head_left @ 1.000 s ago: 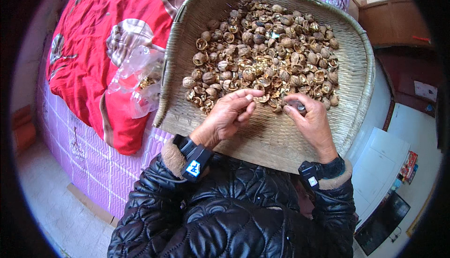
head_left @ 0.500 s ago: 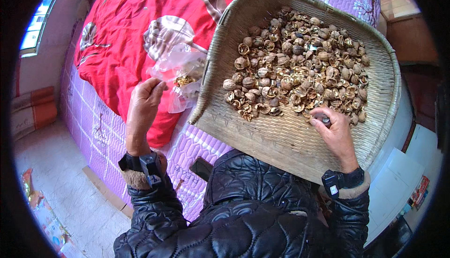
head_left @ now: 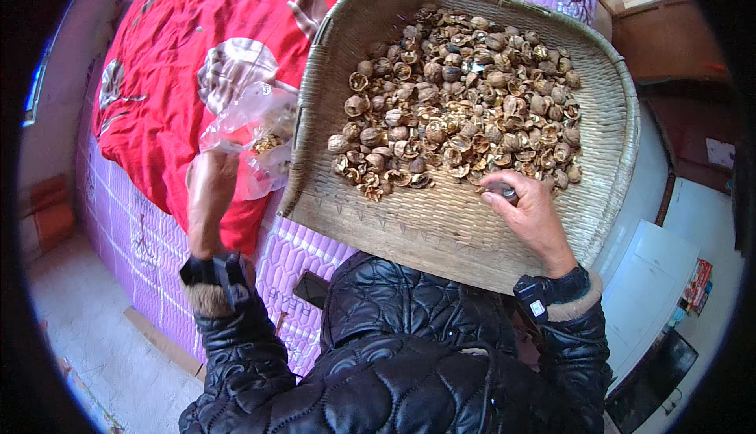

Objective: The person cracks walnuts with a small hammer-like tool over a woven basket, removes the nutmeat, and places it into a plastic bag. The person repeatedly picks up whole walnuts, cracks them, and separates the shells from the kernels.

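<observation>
A clear plastic bag (head_left: 256,131) with light walnut pieces in it lies on the red quilt, against the left side of a woven basket tray (head_left: 315,103). At the bag's near edge is my left hand (head_left: 211,186), its fingers smeared by motion, so their grip does not show. Many walnuts and broken shells (head_left: 465,111) are heaped in the tray. Over the tray's near right part, my right hand (head_left: 526,207) is closed around a small dark, shiny rounded object (head_left: 502,191), its fingertips close to the nearest shells. The object's exact kind is unclear.
The red quilt (head_left: 157,79) spreads over a purple quilted bed cover (head_left: 118,198). A dark phone (head_left: 312,288) lies on the cover beside my leg. The tray's front edge rests over my lap. A white cabinet (head_left: 654,292) stands at the right, with a dark screen near it.
My view has shifted, so the tray and bag appear further left. My left hand has moved closer to the bag's near edge. My right hand still grips the dark object.
</observation>
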Motion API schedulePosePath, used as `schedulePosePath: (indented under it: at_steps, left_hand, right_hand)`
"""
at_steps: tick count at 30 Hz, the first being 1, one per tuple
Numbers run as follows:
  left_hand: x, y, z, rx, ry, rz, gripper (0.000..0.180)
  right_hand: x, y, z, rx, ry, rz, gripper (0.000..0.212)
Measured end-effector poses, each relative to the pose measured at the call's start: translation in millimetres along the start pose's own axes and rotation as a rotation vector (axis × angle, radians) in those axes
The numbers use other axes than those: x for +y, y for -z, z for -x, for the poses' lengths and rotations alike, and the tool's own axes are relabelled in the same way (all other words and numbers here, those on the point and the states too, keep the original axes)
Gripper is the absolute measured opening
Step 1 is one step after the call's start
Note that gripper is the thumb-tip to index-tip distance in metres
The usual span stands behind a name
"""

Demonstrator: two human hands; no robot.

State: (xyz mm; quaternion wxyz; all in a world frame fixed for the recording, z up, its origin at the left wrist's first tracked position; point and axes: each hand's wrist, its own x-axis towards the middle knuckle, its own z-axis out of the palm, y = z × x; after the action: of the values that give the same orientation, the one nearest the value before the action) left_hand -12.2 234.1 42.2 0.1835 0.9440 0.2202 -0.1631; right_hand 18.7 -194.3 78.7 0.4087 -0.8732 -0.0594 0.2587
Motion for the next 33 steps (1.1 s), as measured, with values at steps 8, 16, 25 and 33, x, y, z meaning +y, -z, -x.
schedulePosePath:
  at_steps: [8,16,25,33]
  left_hand:
    - [103.6,-32.3,7.3,-0.137,-0.531,0.698,0.018]
    - [139.9,-126.8,7.0,0.103,-0.726,-0.041,0.027]
    - [164.8,-142.7,79.9,-0.165,-0.884,0.337,0.052]
    - [149.0,-124.5,24.2,0.242,-0.664,0.376,0.019]
  right_hand:
    - [-7.1,-5.4,-8.0,-0.061,0.005,0.028,0.017]
    - [1.1,2.0,-0.9,-0.010,-0.033,-0.017,0.018]
    - [5.2,-3.5,-10.7,-0.048,0.021,-0.066,0.017]
    - [6.4,1.3,-5.6,0.003,0.010,-0.051,0.016]
